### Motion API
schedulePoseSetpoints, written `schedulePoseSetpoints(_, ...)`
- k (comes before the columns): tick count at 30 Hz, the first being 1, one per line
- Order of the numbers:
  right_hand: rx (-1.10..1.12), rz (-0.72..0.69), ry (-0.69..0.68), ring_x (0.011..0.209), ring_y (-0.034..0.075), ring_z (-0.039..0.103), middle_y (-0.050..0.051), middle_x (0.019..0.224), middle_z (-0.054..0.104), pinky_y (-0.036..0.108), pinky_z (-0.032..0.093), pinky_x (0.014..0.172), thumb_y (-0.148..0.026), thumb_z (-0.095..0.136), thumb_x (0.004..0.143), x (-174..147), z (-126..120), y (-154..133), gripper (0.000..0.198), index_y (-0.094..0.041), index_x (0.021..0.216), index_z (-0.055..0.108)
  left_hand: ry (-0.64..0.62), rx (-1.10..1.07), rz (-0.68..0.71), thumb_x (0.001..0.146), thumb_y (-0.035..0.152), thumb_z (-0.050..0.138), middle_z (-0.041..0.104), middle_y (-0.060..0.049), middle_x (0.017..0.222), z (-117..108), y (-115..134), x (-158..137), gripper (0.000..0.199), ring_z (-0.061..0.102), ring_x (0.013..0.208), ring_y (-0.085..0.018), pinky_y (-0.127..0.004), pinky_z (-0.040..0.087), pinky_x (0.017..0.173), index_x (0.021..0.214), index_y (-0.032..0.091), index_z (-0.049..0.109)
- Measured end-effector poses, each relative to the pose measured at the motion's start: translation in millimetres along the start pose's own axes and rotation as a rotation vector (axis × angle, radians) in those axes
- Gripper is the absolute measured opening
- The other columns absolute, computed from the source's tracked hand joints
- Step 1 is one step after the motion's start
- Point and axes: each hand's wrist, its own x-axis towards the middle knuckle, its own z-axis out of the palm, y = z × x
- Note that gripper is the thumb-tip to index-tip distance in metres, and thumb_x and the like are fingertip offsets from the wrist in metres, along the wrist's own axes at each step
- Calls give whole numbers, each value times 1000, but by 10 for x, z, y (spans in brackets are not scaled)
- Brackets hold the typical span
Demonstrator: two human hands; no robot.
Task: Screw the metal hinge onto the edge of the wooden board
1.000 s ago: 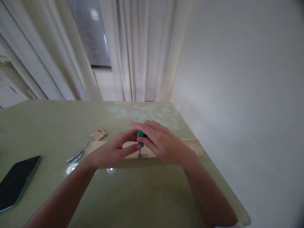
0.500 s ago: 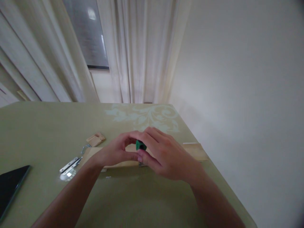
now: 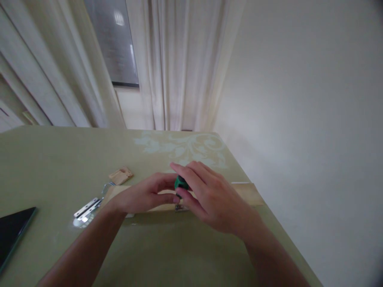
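In the head view, we had both bare hands close together over a pale wooden board point(image 3: 249, 194) lying crosswise on the green table point(image 3: 60, 159), by the table's right edge. With our right hand point(image 3: 214, 197) we held a green-handled screwdriver point(image 3: 181, 183), thumb and fingers clamped on its handle, the index finger stretched out past it to the left. The screwdriver stood between our hands, above a small metal plate point(image 3: 181, 208) at the board's near edge; we could not make out its tip. Our left hand point(image 3: 140, 196) reached in from the left, thumb and fingers apart beside the handle; we could not tell whether they gripped it. On the left, we saw metal strips with holes point(image 3: 86, 208) near the board's left end, a small wooden piece point(image 3: 121, 175) farther off, and a black tablet point(image 3: 14, 231) at the view's left edge
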Motion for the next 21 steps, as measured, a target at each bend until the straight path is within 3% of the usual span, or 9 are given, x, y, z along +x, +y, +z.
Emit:
schedulePoseSetpoints(3, 34, -36, 25, 123, 26, 58, 14, 132, 63, 45, 52, 105, -26, 47, 109, 5, 5, -17, 50, -19, 157, 40, -4, 18, -13, 95, 36, 73, 78, -5, 100, -18, -11, 7, 20, 73, 101, -23, -38, 60, 95, 105, 19, 75)
schedulePoseSetpoints(8, -18, 32, 95, 100, 23, 64, 9, 111, 63, 38, 57, 88, -46, 57, 107, 9, 30, 7, 39, -24, 138, 63, 144, 106, -8, 82, 34, 87, 78, -2, 97, 68, -2, 31, 25, 73, 95, -22, -33, 60, 86, 99, 20, 75)
schedulePoseSetpoints(10, 18, 20, 89, 102, 21, 64, 9, 114, 64, 37, 57, 90, -39, 56, 108, -2, 22, 8, 35, -24, 140, 61, 136, 92, -9, 82, 31, 86, 77, -3, 100, 79, 18, 9, 27, 73, 97, -22, -33, 61, 86, 104, 21, 74)
schedulePoseSetpoints(13, 85, -58, 39, 121, 22, 59, 10, 131, 63, 39, 52, 107, -23, 51, 109, -20, -4, -26, 41, -23, 151, 50, 85, 30, 4, 90, 32, 79, 77, -5, 109, 25, 12, -38, 29, 74, 103, -22, -36, 61, 91, 117, 22, 72)
schedulePoseSetpoints(16, 141, -72, 3, 133, 23, 54, 11, 144, 59, 43, 48, 115, -13, 48, 105, -21, -16, -74, 53, -24, 157, 40, 70, 40, 22, 93, 35, 77, 79, -5, 105, -30, -27, -42, 21, 74, 102, -22, -37, 60, 95, 108, 21, 75)
schedulePoseSetpoints(18, 119, -37, 43, 131, 26, 55, 12, 142, 59, 46, 49, 113, -20, 52, 105, -12, -9, -84, 51, -24, 155, 43, 124, 76, 31, 85, 37, 85, 79, -4, 100, -22, -39, -15, 24, 73, 99, -22, -36, 59, 94, 99, 19, 76)
schedulePoseSetpoints(21, 21, 24, 80, 112, 26, 62, 11, 122, 65, 44, 56, 98, -35, 57, 106, -2, 8, -56, 41, -23, 146, 55, 251, 125, 17, 74, 36, 92, 78, -4, 103, 31, -4, 24, 38, 72, 99, -24, -36, 59, 92, 104, 19, 76)
